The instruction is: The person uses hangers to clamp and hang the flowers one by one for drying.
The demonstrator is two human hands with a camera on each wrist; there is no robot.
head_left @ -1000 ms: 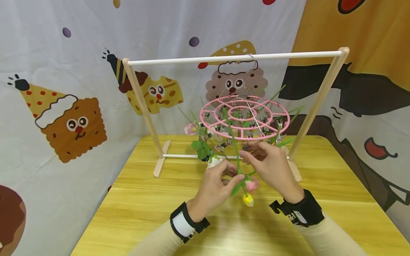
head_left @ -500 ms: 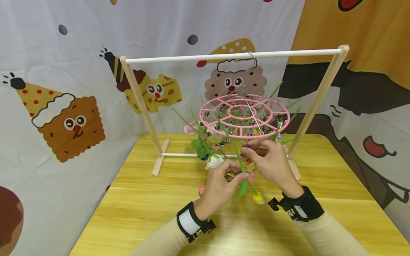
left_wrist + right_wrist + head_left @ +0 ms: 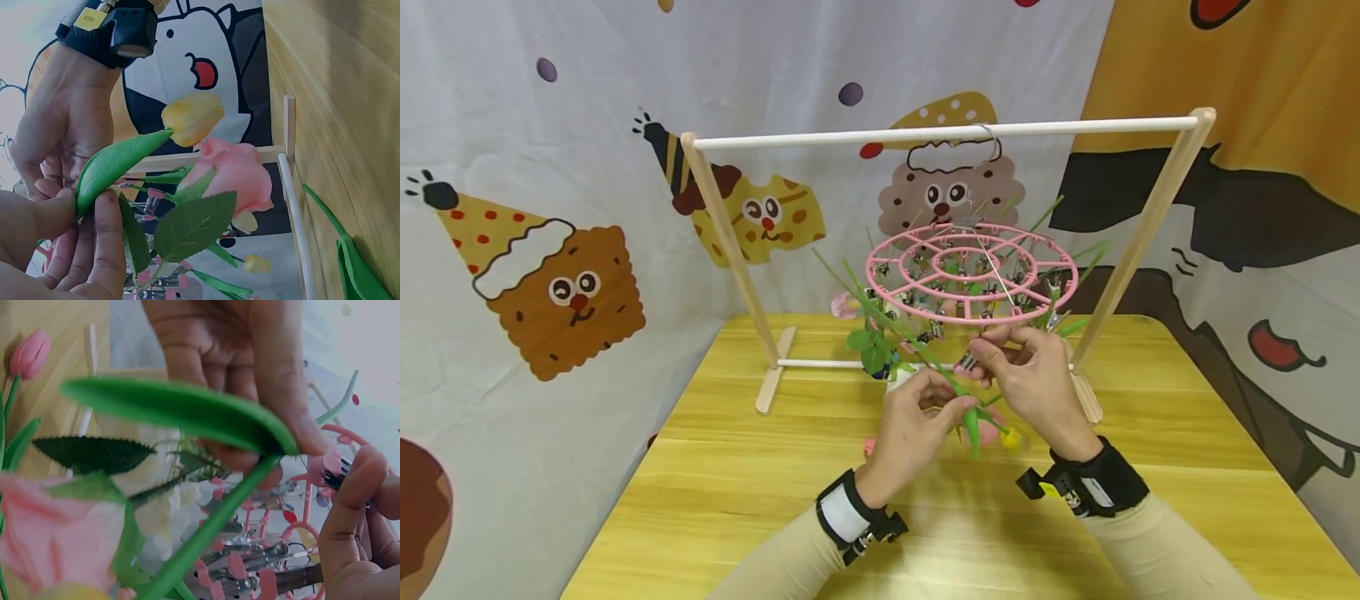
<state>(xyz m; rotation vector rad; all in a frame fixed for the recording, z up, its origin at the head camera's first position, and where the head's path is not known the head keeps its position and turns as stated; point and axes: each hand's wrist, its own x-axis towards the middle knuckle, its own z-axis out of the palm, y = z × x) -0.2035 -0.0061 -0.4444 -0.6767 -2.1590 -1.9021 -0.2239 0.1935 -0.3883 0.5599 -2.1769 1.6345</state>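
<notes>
My left hand pinches the green stem of a yellow tulip beside its leaf. The bloom points down and to the right, while the stem slants up leftward below the hanger. With thumb and fingers, my right hand pinches a metal clip with pink tips, under the front rim of a pink round hanger. In the right wrist view the clip lies close to the left fingertips. A pink rose hangs behind the tulip.
The hanger hooks over the white bar of a wooden rack. Several clips and flowers hang from it, with a white rose left of the hands. A pink tulip lies on the wooden table.
The tulip's stem has tilted further left and its bloom has swung right and up. The right hand has drawn the clip out from under the hanger, so it now shows between the fingers.
</notes>
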